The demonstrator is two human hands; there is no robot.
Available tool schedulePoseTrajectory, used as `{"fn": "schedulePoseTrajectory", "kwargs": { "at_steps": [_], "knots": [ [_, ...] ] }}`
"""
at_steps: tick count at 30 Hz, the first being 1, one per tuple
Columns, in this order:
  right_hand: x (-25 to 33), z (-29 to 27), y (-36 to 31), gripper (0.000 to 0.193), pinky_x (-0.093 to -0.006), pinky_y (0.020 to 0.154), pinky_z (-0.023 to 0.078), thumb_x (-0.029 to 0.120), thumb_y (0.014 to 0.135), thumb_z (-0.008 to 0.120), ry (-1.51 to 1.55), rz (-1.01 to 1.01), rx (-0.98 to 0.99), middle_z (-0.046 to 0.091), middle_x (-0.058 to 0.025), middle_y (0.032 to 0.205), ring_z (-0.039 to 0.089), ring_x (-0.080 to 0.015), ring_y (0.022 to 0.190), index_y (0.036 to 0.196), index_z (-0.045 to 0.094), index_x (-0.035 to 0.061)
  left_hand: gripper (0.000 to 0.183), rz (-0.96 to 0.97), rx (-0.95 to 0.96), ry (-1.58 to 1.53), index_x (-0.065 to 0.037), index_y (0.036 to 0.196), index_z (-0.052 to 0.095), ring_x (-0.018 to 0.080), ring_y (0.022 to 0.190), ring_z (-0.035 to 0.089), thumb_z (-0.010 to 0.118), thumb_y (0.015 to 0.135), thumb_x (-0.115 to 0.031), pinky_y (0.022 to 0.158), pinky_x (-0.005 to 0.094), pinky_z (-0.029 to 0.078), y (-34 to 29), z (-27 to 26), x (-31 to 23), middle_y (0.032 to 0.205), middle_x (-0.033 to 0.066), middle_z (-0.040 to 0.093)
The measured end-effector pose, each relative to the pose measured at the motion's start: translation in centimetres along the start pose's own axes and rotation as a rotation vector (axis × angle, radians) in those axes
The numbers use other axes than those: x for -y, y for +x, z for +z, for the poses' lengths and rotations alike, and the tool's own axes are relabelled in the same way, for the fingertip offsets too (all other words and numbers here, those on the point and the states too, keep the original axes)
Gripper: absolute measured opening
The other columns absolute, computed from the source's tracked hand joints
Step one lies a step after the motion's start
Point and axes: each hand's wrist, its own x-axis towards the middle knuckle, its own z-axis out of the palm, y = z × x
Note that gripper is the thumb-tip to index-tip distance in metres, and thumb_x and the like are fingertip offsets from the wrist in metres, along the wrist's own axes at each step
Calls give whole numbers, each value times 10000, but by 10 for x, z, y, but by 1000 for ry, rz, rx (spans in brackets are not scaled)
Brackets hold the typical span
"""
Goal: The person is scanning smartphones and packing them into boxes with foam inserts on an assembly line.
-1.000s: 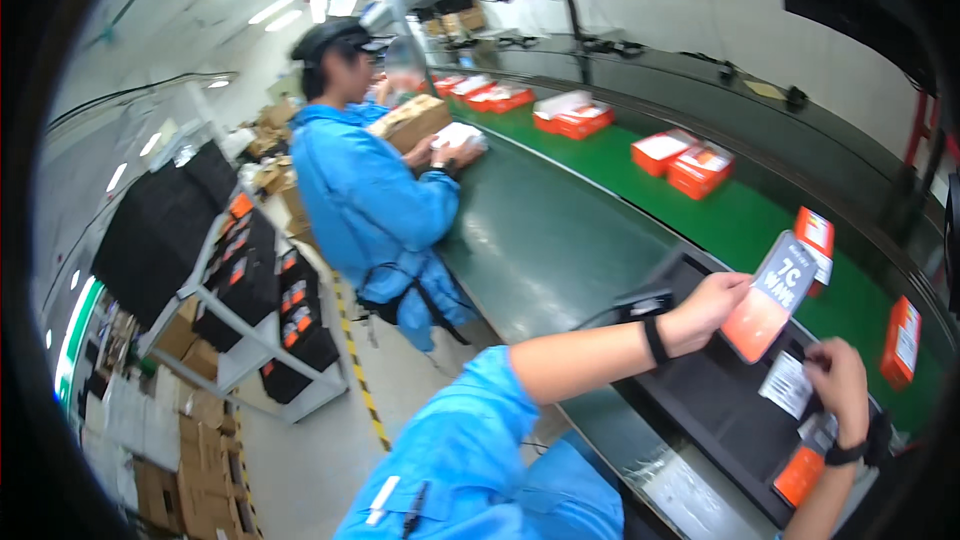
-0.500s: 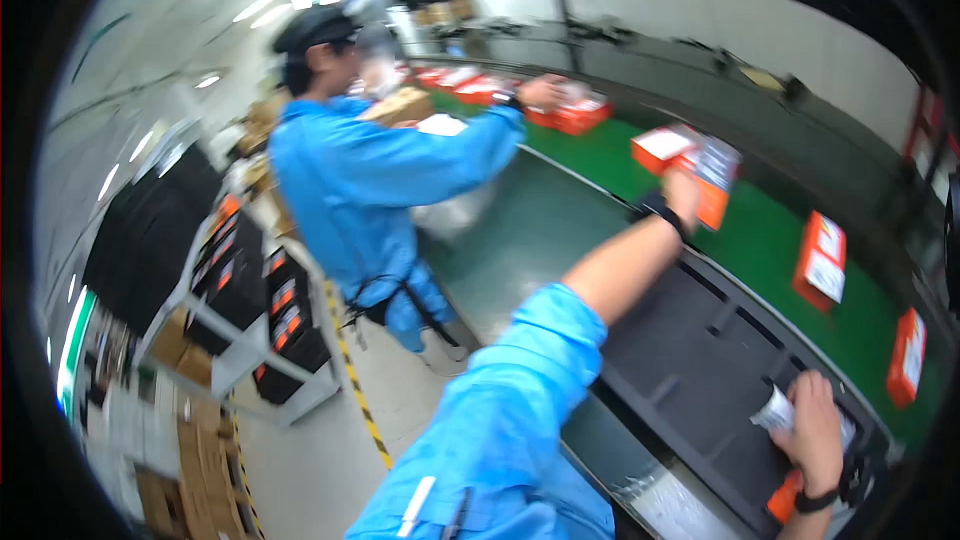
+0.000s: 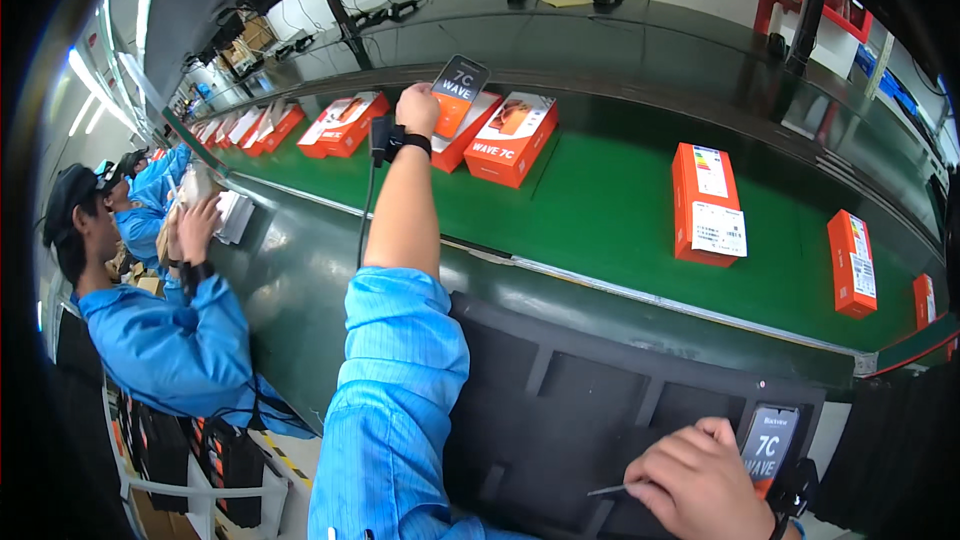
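My left hand [image 3: 417, 110] is closed on a smartphone [image 3: 461, 87] with a dark and orange front, tilted above a red-orange box [image 3: 457, 152] on the green conveyor belt [image 3: 600, 205]. Part of that box is hidden behind the hand and phone. A second red-orange box [image 3: 513, 138] stands just to its right. Over the black compartmented tray [image 3: 590, 390], my right hand [image 3: 695, 480] has its fingers curled round a thin grey thing [image 3: 606, 490], seen nearly edge-on. Another smartphone [image 3: 769, 445] lies in the tray beside that hand, partly covered by it.
More red-orange boxes stand along the belt, including a labelled box [image 3: 708, 205] and a narrower box [image 3: 852, 265] at right. Co-workers in blue [image 3: 180, 340] handle things at left. A metal rail [image 3: 640, 295] edges the belt. Behind runs a dark shelf [image 3: 600, 40].
The view has swung to the right. My left hand still holds the smartphone, now over a box. At the tray, my right hand now shows a thin grey thing edge-on.
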Motion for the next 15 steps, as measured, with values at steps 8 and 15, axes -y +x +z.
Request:
{"fn": "schedulePoseTrajectory", "kwargs": {
  "at_steps": [8, 15],
  "knots": [
    [-11, 26, 40, 82, -411, 958, 391, 119, 792, 657, 150, 58, 48, 599, -57, 838, 571, -254, 879, 850, 624, 73, 236, -69, 168, 114, -150, 959, 731, 323, 937, 652, 525, 867, -217, 815, 394, 507, 9, -5, 67, 956, 135, 695],
    [1, 25, 48, 86, -411, 923, 424, 108, 782, 661, 182, 37, 39, 599, -65, 837, 578, -268, 855, 848, 622, 67, 649, -39, 437, 275, -93, 1265, 545, 366, 1169, 532, 368, 902, -601, 990, 434, 414, 15, 6, 90, 1227, 207, 574]
  ]
}}
